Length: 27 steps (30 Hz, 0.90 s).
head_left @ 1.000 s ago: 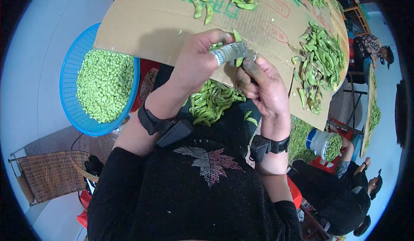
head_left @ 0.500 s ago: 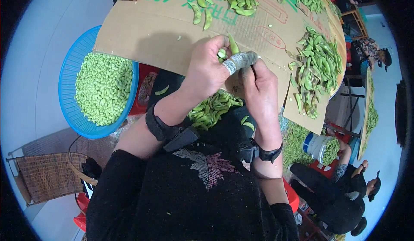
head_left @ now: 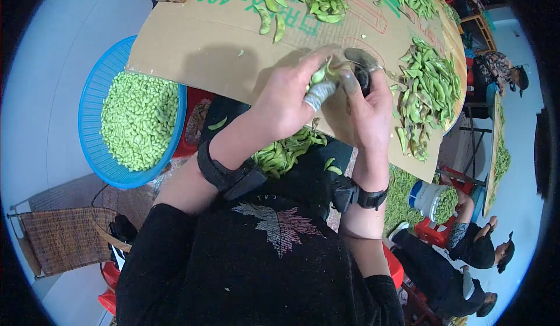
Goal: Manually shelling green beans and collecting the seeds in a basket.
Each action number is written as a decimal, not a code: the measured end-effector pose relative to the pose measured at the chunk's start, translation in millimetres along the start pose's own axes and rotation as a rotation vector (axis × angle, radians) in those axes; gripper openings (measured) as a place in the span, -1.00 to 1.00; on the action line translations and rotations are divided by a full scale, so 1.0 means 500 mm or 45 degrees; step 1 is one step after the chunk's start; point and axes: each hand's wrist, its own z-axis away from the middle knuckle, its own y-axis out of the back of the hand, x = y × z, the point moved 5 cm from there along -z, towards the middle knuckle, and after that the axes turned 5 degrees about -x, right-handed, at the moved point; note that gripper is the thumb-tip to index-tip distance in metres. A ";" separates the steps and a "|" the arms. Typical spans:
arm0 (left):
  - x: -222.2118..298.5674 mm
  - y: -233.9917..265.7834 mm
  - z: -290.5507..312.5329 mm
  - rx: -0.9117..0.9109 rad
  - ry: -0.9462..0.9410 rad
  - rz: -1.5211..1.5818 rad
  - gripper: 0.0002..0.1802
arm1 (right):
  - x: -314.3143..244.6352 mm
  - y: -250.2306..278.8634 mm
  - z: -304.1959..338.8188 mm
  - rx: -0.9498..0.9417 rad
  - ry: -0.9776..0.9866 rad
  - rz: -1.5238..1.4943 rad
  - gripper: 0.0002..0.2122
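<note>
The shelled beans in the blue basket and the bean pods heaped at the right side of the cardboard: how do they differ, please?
Shape: the shelled beans are short and plump, while the bean pods are long and flattish.
Colour: the shelled beans are a fairly even pale green; the bean pods are mixed, some with brown patches.
Place: the shelled beans sit inside the blue basket; the bean pods lie directly on the cardboard.
Both are greenish and heaped.

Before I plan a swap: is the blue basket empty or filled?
The basket is at least partly filled: green beans spread across its inside, with bare blue wall around them. How deep they lie, I cannot tell.
</note>
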 end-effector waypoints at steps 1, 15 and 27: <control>0.010 0.000 0.002 -0.043 0.072 -0.112 -0.38 | 0.012 -0.003 -0.003 -0.090 -0.108 -0.205 -0.68; 0.018 0.020 0.016 -0.194 -0.365 -0.285 -0.53 | 0.022 -0.042 0.022 -0.068 -0.213 -0.660 -0.85; -0.064 0.041 0.050 -0.381 0.303 1.001 -0.74 | 0.006 -0.082 0.016 -0.246 -0.372 -1.038 -0.90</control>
